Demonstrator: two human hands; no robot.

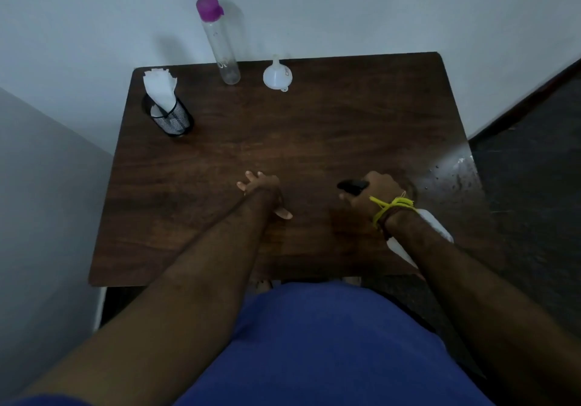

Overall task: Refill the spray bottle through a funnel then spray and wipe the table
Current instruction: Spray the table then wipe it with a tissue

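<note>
Spraying step in hand, judging by mist fanning toward 2 o'clock and droplets beading on the tabletop (283,141) edge there. Right hand (382,190) clamped around the spray bottle (435,229), black nozzle head poking out at 9 o'clock, white body tucked under the wrist. Left hand (262,188) free, fingers loosely apart, resting mid-tabletop. Best done with short pulls, sweeping evenly, nozzle kept low. Dark wood-grain laminate, smooth. Farther off at 11 o'clock, black mesh holder (171,119) with white paper napkins (160,88); at 12 o'clock, translucent plastic funnel (277,75), mouth down, and tall clear water bottle (221,48), purple cap.
</note>
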